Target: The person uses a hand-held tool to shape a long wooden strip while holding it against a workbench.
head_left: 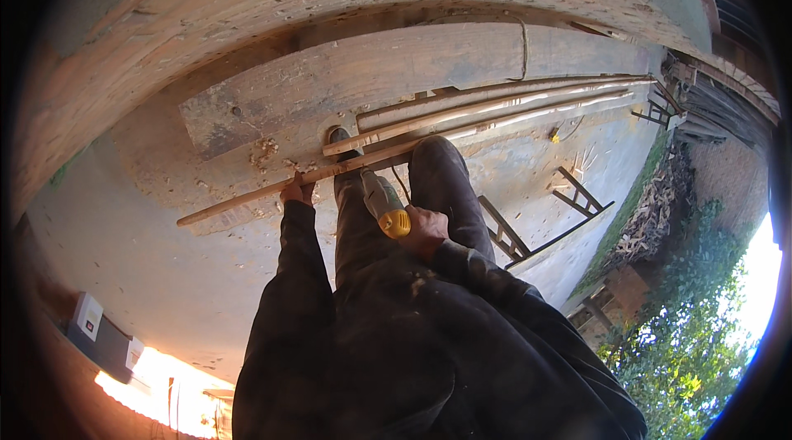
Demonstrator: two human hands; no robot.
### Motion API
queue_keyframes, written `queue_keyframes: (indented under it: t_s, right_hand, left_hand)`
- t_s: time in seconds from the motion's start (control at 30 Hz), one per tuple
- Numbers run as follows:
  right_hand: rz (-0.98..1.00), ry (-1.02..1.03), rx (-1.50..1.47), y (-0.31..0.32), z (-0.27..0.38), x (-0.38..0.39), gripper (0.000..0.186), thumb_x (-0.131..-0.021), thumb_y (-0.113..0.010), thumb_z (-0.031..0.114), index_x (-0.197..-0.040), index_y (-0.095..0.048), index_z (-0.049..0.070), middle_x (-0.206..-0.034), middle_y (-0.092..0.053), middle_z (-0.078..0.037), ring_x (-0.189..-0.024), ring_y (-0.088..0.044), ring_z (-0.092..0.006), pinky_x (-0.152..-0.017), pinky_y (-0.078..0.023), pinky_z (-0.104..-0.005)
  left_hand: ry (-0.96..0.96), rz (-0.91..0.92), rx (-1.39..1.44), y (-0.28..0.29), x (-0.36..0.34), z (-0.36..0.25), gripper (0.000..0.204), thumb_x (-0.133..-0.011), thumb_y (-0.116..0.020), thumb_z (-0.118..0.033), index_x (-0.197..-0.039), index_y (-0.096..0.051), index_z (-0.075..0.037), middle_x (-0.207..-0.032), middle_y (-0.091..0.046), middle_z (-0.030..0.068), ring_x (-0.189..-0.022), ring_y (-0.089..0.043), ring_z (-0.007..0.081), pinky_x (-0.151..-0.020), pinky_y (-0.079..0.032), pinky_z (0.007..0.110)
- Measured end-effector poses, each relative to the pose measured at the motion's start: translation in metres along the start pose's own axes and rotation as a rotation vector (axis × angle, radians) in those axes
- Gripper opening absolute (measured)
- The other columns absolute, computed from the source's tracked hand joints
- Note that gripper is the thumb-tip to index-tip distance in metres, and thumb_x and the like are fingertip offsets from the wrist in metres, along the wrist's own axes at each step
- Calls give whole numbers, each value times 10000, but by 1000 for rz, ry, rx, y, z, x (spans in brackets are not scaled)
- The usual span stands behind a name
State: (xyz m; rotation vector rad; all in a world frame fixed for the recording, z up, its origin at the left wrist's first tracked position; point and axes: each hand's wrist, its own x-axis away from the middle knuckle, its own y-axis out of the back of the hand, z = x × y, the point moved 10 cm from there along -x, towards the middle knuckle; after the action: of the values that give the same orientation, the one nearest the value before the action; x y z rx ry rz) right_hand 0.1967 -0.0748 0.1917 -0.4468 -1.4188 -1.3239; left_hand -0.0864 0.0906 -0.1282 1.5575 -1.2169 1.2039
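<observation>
My left hand (297,188) grips a long, narrow wooden strip (223,209) that crosses in front of my legs. My right hand (425,232) holds a grey and yellow power drill (381,199), its front end at the near edge of that strip; whether the bit is in the wood I cannot tell. A cord shows just right of the drill. More long strips (462,117) lie beyond, parallel to it, by my left shoe. My right knee (433,164) is bent close to the strip. Wood shavings (262,155) are scattered on the concrete floor.
A weathered wide board (272,89) lies along a brick wall (206,23). Black metal frames (584,197) lie to the right. Beyond the floor's right edge are heaped scrap wood (660,217), grey sheets and foliage (685,341). A white box (89,316) is at lower left.
</observation>
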Motion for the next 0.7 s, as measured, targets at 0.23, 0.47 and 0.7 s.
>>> queue_keyframes:
  t_s: [0.23, 0.47, 0.7]
  right_hand:
    - [-77, 34, -8, -7, -5, -3, 397, -764, -759, 401, -1012, -651, 110, -973, -711, -121, -952, -693, -349, -811, -518, -489]
    - [-95, 42, -28, -3, -2, -1, 397, -778, -754, 410, -1012, -655, 105, -990, -711, -114, -957, -693, -345, -812, -518, -486]
    - [-47, 3, 11, -10, -7, -5, 403, -794, -733, 432, -1028, -657, 113, -1012, -713, -115, -979, -694, -341, -823, -518, -485]
  left_hand:
    - [-7, -1, -1, 1, 3, -2, 250, -968, -712, -129, -1124, -606, 37, -1074, -691, 177, -975, -717, 335, -850, -668, 483]
    - [13, 0, 3, 1, 3, 0, 257, -966, -713, -122, -1134, -606, 40, -1071, -694, 179, -977, -720, 336, -852, -667, 482]
    - [14, -25, -22, -2, 8, -1, 257, -977, -702, -137, -1153, -607, 24, -1096, -690, 167, -1005, -711, 329, -876, -656, 488]
